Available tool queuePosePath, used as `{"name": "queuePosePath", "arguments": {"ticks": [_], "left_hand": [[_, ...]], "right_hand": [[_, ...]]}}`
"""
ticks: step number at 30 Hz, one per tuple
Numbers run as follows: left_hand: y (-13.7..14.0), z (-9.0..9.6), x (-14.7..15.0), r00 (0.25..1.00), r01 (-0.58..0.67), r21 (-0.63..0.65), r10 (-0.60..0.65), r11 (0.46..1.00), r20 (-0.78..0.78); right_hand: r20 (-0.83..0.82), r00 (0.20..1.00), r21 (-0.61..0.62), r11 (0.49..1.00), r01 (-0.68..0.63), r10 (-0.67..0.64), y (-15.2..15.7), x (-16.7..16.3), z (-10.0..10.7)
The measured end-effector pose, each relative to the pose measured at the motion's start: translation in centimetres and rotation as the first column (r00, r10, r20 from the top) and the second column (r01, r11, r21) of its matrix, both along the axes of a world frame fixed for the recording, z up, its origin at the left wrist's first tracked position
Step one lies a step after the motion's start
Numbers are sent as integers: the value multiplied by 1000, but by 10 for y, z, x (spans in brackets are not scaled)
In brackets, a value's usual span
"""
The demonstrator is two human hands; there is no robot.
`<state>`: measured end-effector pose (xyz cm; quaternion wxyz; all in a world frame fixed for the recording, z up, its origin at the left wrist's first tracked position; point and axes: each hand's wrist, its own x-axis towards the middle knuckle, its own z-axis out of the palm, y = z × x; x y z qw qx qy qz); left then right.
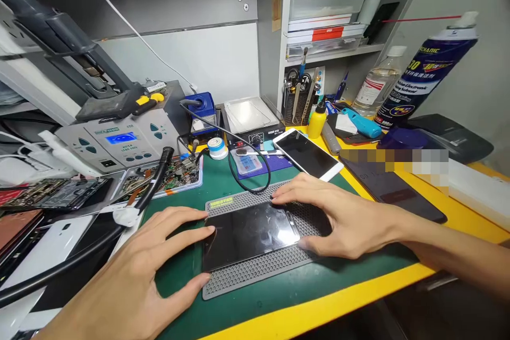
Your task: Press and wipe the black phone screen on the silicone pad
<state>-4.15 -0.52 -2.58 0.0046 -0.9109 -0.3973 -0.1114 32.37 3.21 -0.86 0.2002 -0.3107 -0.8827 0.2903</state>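
A black phone (247,236) lies face up on a grey honeycomb-textured mat (258,271), its glossy front smudged and reflecting light at the right end. My left hand (147,265) holds the phone's left end, with fingertips on the edge and the thumb by the near corner. At the right end, my right hand (338,218) spans the phone, fingers on the far edge and thumb at the near right corner. Both hands keep their fingers curved around the ends. The phone's underside is hidden.
Beyond the mat lie a white phone (308,154) and a looped black cable (270,170). A black hose (155,180) crosses at left near a hot-air station (119,141) and circuit boards (175,175). A spray can (428,77), yellow bottle (317,121) and dark phone (394,188) stand or lie at right.
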Motion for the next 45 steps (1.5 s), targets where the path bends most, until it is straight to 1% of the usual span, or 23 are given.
{"name": "queuePosePath", "arguments": {"ticks": [6, 18, 27, 35, 40, 45], "left_hand": [[0, -2, -1, 1000, 21, 31, -22, 999, 12], [1, -5, -2, 999, 30, 40, -31, 999, 19], [-1, -4, -2, 1000, 18, 34, -19, 999, 22], [0, -3, 0, 999, 28, 38, -29, 999, 27], [1, -3, 0, 1000, 20, 32, -21, 999, 24], [-1, -3, -1, 1000, -6, 25, 5, 1000, 27]], "right_hand": [[-5, 1000, 9, 1000, -8, 8, 0, 0, 0], [0, 1000, 16, 1000, -24, 24, 2, -1, -1], [19, 1000, 6, 1000, 2, -2, 0, 0, -2], [-7, 1000, 32, 999, -3, 3, 1, -2, -3], [-1, 1000, 25, 1000, 14, -14, -1, -2, -3], [4, 998, 10, 998, 62, -62, -2, -2, -2]]}}
